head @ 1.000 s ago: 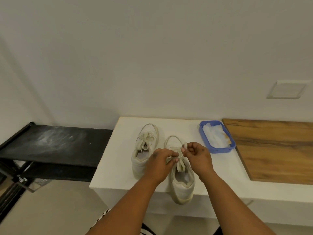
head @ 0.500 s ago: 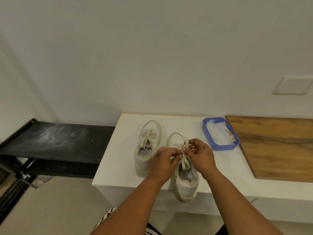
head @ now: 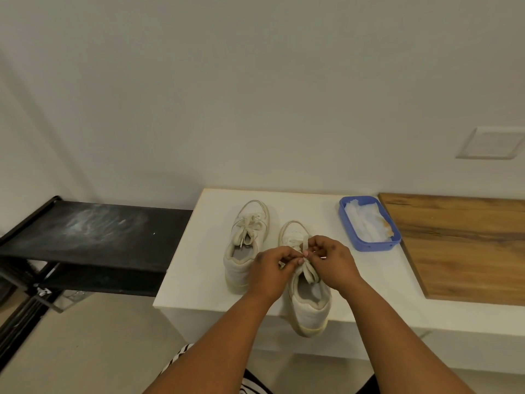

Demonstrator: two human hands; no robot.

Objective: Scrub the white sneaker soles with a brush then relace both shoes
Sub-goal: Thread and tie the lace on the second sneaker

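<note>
Two white sneakers stand side by side on a white table (head: 199,268), toes toward the wall. The left sneaker (head: 246,245) has its lace tied in a bow. The right sneaker (head: 308,302) juts over the table's front edge with its heel. My left hand (head: 270,268) and my right hand (head: 332,263) meet above its tongue, and each pinches a strand of its cream lace (head: 308,273). Two lace ends hang down over the shoe's opening. No brush is in view.
A blue plastic tray (head: 369,247) holding white cloth or paper sits at the table's back right, beside a wooden board (head: 460,245). To the left stands a black shelf rack (head: 93,237), lower than the table. A white wall runs behind everything.
Both hands stay on the right sneaker's lace and work it with small finger movements. The camera has shifted slightly; the shoes have not moved.
</note>
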